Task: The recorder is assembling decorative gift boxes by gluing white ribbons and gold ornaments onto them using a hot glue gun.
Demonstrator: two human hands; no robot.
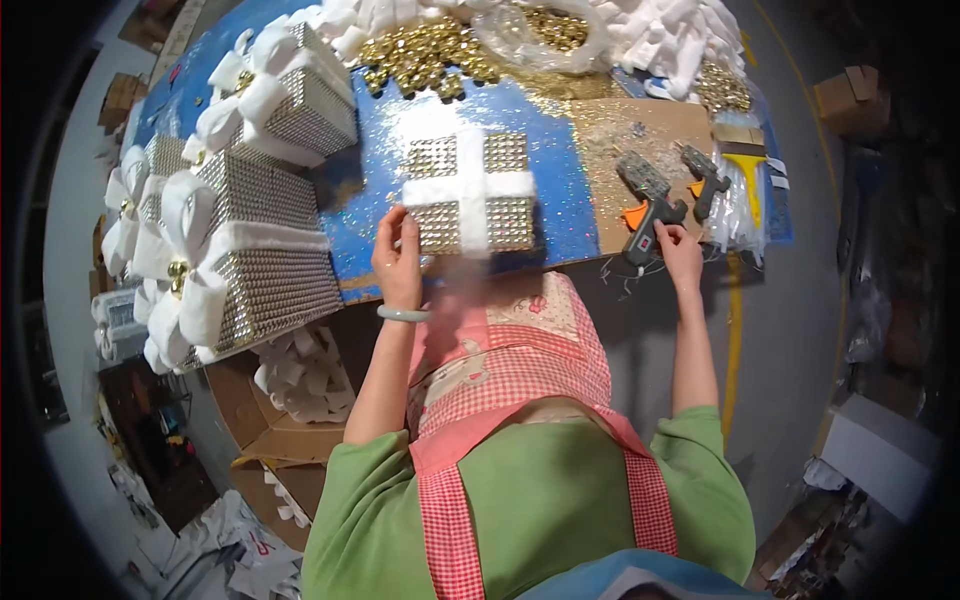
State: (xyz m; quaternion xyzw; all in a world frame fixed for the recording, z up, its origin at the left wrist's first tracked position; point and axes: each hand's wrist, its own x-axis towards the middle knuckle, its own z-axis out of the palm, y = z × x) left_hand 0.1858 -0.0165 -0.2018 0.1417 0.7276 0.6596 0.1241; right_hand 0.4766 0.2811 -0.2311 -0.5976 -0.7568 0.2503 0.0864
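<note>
A small box (510, 225) covered in silvery-gold studs lies in front of me, with a white plush ribbon (470, 187) crossed over its top. My left hand (398, 262) is at the box's near left corner, its fingers stretched and slightly apart, close against the side. Over to the right, my right hand (680, 258) has its fingers closed on the grip of a dark glue gun (648, 228) with an orange trigger. A second glue gun (708, 190) lies just beyond it. Both rest near a piece of brown cardboard (590, 135).
Several studded boxes with white bows (275, 290) are stacked at the left. Gold beads (425, 55) are heaped at the back, beside a clear bag (510, 30) and white ribbon pieces (670, 45). A yellow-handled scraper (748, 175) lies right. An open carton (285, 435) stands below left.
</note>
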